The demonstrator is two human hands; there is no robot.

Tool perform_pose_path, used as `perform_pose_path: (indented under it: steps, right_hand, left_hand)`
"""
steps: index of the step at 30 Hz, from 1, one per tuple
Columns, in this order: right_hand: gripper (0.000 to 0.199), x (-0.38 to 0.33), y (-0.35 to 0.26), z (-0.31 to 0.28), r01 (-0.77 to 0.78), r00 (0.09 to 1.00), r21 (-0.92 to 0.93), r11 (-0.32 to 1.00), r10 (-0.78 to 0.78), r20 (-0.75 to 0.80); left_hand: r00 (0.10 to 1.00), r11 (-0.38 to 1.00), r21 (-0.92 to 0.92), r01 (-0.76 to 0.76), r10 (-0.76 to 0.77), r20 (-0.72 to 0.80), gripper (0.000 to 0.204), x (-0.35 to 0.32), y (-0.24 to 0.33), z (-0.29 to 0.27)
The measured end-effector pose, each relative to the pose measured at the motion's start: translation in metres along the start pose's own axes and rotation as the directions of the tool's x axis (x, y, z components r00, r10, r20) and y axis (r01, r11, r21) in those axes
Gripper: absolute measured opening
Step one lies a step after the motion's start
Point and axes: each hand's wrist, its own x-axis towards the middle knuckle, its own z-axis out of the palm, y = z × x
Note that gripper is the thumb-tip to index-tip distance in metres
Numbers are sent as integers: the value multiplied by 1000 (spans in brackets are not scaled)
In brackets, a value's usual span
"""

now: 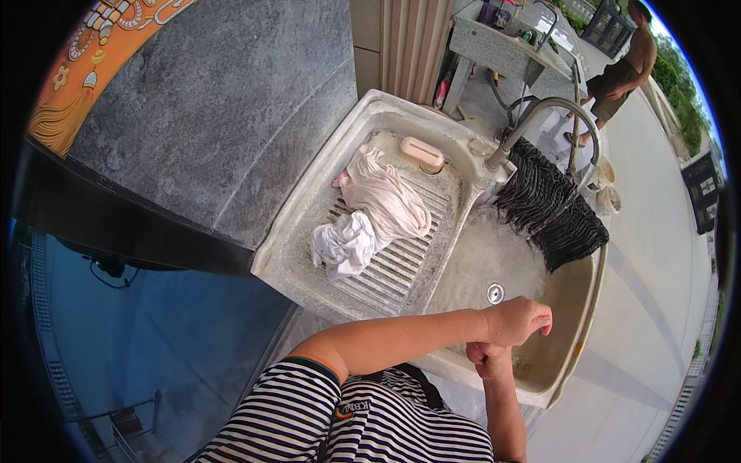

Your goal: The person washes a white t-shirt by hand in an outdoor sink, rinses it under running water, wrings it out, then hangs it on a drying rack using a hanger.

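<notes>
Over the near end of the sink basin (463, 266), my left hand (515, 321) is bent at the wrist with its fingers curled down. My right hand (488, 358) is closed just below it, against the left wrist; the palms are hidden, so what either holds, if anything, does not show. Up on the ribbed washboard (397, 270) to the left lie a crumpled white cloth (343, 244) and a twisted pale pink cloth (390, 201). A pinkish scrubbing brush (422, 154) rests bristles down at the washboard's far end.
A curved metal faucet (540, 108) rises behind the basin. Black ribbed or fringed material (548, 204) drapes over the basin's far right side. A round drain (495, 293) shows in the bottom. Beyond are another stone sink (505, 58), pale buckets (607, 189) and a standing person (629, 73).
</notes>
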Motion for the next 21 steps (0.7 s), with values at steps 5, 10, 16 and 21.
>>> perform_pose_path:
  steps: [5,10,16,21]
  right_hand:
    - [44,42,63,22,101,911,-123,987,-142,-386]
    - [53,90,111,52,195,805,-730,655,-532,-263]
    - [50,97,70,175,219,942,-947,235,-303,143]
    - [79,121,49,243,700,617,-695,-161,-355,703]
  left_hand:
    - [943,985,168,40,18,-332,20,-30,-46,-11]
    - [790,956,225,190,-13,-613,19,-72,-73,-42]
    - [440,920,368,133,278,-854,19,-169,-45,-109]
    - [280,981,174,91,143,-949,17,-288,23,-188]
